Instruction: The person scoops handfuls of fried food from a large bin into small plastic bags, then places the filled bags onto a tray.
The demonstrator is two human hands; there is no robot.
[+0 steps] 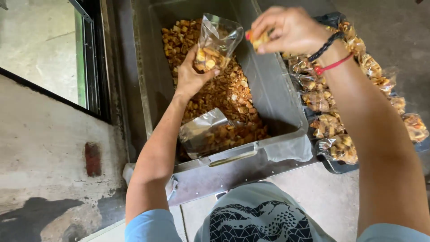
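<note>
Snacks fill the grey plastic tub (pixel 273 96) at the centre of the view: small golden-brown fried pieces (pixel 224 92) heaped along its floor. The left hand (pixel 190 76) reaches into the tub and grips a clear plastic bag (pixel 216 40) from below, fingers wrapped round its lower part. The bag stands upright with its mouth open at the top, and a small load of the pieces sits in its bottom. The right hand (pixel 291 29) hovers just beside the bag's mouth, up and to its right, fingers pinched shut on a few of the pieces (pixel 257 39). That wrist wears a black braided band (pixel 326 46) and a thin red cord (pixel 331 66).

Inside the tub, near its closest wall, a shiny metal scoop (pixel 201 130) lies half buried in the heap; it may be a flat tray, as the glare makes its shape hard to read. A metal handle (pixel 233 157) runs along the tub's near rim.

To the right of the tub, a row of filled clear bags (pixel 329 123) lies in a dark tray (pixel 336 166), each packed with the same brown pieces and touching its neighbours. More of them (pixel 414 125) trail off to the right edge.

The tub rests on a concrete floor (pixel 322 201), with a dark-framed window (pixel 87 58) at the left.
</note>
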